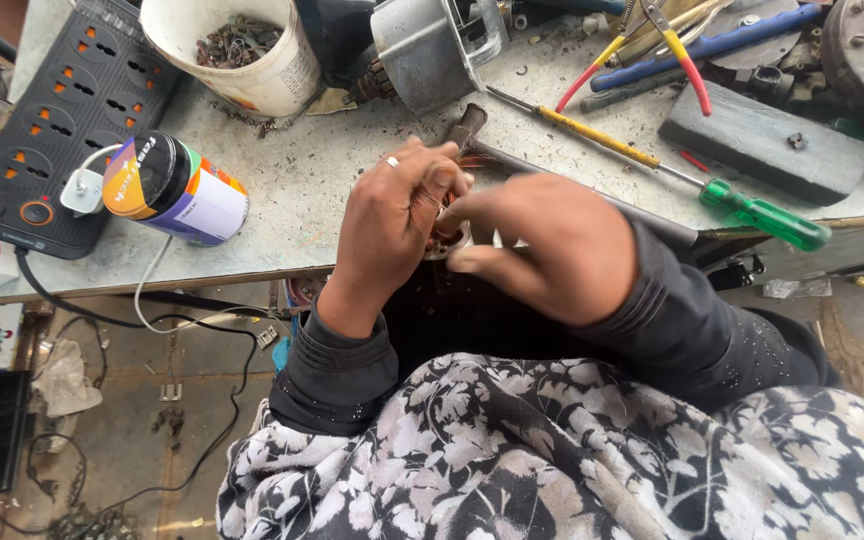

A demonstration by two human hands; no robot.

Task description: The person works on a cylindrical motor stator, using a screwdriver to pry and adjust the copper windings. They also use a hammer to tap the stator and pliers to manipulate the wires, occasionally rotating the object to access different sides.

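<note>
Copper-wound coil [444, 232] sits between both hands at the near edge of the grey workbench [302, 190], mostly hidden by fingers; only reddish wire and a pale rim show. It looks light but stiff at its core, with fine windings that could snag or bend, so the rim seems the safer place to hold. Left hand [392, 215], ring on one finger, is curled closed around the coil. Right hand [542, 245] is blurred, its fingers [472, 262] pinched together at the coil's edge, though what they pinch I cannot tell
</note>
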